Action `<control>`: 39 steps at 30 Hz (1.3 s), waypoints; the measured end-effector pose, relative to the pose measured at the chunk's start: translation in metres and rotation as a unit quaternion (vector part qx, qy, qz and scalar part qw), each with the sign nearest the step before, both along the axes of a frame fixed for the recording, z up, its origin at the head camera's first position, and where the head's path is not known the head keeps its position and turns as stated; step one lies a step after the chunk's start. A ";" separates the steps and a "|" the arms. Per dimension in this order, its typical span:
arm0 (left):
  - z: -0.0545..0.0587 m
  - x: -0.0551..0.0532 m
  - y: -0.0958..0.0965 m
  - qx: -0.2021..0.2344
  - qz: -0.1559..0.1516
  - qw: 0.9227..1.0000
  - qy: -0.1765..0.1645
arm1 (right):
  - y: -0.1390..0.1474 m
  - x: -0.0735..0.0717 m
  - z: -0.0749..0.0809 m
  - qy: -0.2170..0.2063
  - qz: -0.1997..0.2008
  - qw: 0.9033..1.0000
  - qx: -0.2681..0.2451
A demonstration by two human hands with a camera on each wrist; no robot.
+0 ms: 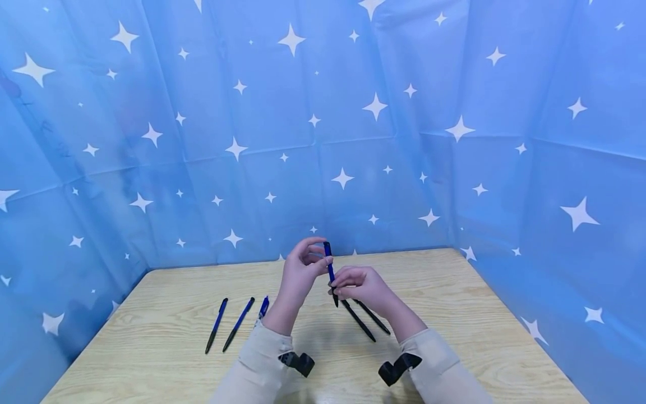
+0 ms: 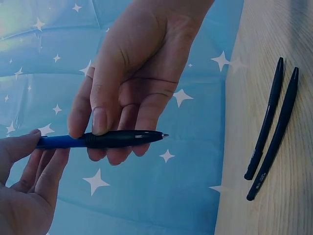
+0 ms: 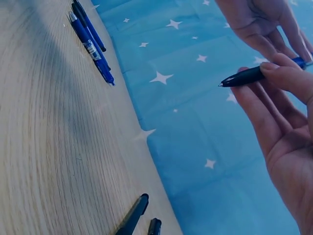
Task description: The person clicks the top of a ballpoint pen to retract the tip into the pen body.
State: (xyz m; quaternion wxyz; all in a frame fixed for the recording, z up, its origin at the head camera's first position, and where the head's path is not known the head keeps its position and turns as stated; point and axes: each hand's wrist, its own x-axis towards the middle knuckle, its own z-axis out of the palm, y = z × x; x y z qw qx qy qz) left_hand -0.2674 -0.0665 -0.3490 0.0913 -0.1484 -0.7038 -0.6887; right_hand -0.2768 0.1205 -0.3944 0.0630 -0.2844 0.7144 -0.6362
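Note:
Both hands hold one blue ballpoint pen [image 1: 330, 269] with a black grip, raised above the table and tilted point-down. Its upper, blue end is pinched by my left hand [image 1: 301, 275], thumb against the barrel. My right hand [image 1: 367, 287] pinches the black grip [image 2: 115, 139] lower down, between thumb and fingers. In the left wrist view the metal tip [image 2: 165, 135] sticks out past the right fingers. The right wrist view shows the same grip [image 3: 247, 77] between my right thumb and fingers, with the left hand [image 3: 259, 22] behind.
On the wooden table [image 1: 454, 314] two blue pens with black grips [image 1: 216, 326] [image 1: 238, 325] and a blue pen with a printed label [image 3: 92, 49] lie at left. Two dark pens [image 1: 359, 321] [image 1: 374, 318] lie below my right hand. A blue star-patterned curtain [image 1: 323, 140] hangs behind.

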 end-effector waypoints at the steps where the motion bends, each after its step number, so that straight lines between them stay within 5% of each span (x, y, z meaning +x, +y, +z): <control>1: 0.000 0.000 0.000 0.003 0.000 1.000 0.000 | 0.000 0.001 0.000 -0.005 0.002 1.000 -0.004; 15: 0.005 0.009 0.002 0.021 -0.014 1.000 0.005 | -0.003 0.004 0.001 -0.016 0.034 0.998 -0.047; 39: 0.001 0.009 -0.001 0.085 -0.074 0.993 -0.027 | -0.001 0.005 -0.001 -0.006 0.054 0.998 -0.036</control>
